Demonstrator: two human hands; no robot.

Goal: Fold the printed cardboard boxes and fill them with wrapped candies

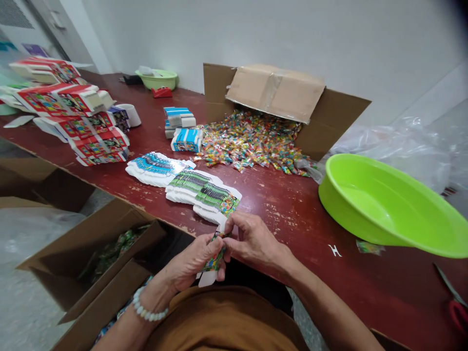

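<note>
Both hands meet at the lower centre of the frame, just over the near edge of the counter [292, 209]. The left hand [192, 263] comes up from the lower left, a white bead bracelet [146, 309] on its wrist and its forearm angled up and to the right. Its thumb and fingers are pinched closed on a small printed carton [215, 262], a green-patterned piece with a white flap hanging below. The right hand [254, 241] reaches in from the lower right with the back of the hand up and the knuckles bent. Its grip is narrow, the fingertips closed on the carton's upper end. The two hands touch around the carton, which is held in the air just in front of the person's brown top.

Just above the hands on the counter lies a fanned stack of flat green cartons [204, 192], and a stack of flat blue cartons [155, 168] lies beside it to the left. Small blue boxes [186, 139] stand further back. At upper centre a tipped cardboard box [278, 92] spills a heap of bright wrapped candies [248, 141]. A large green basin [387, 204] sits at the right. Red folded cartons [84, 122] are piled at the upper left. A cardboard box on the floor [109, 253] sits at the lower left, its flaps spread.
</note>
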